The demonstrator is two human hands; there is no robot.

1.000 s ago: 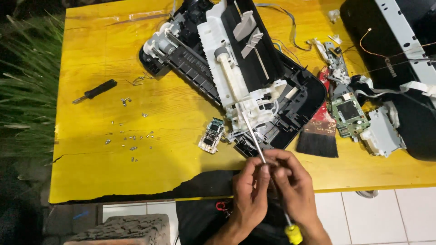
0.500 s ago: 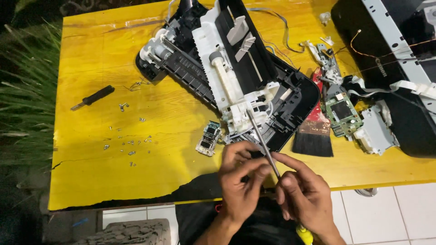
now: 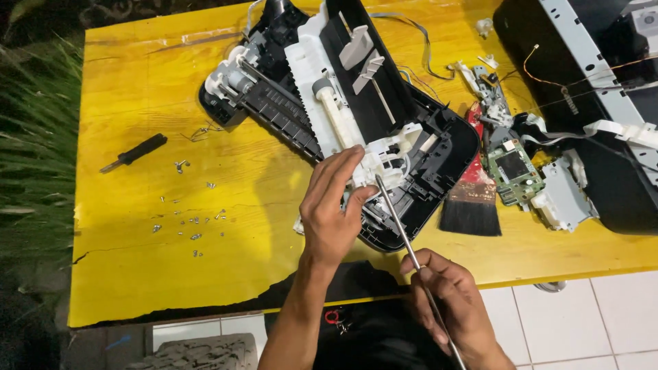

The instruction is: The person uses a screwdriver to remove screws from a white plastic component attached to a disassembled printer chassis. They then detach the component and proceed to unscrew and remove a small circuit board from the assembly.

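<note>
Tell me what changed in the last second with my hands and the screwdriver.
The left hand let go of the screwdriver shaft and moved up onto the opened printer. The right hand kept its grip. The brush and loose screws stayed put.

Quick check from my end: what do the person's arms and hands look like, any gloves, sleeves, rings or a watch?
Both hands are bare: no gloves on the left hand or the right hand. Forearms are uncovered as far as the frame shows, with no sleeves. No watch, ring or wristband is visible.

Left hand [image 3: 334,205] left screwdriver [image 3: 401,236], now on printer [image 3: 384,171].
</note>
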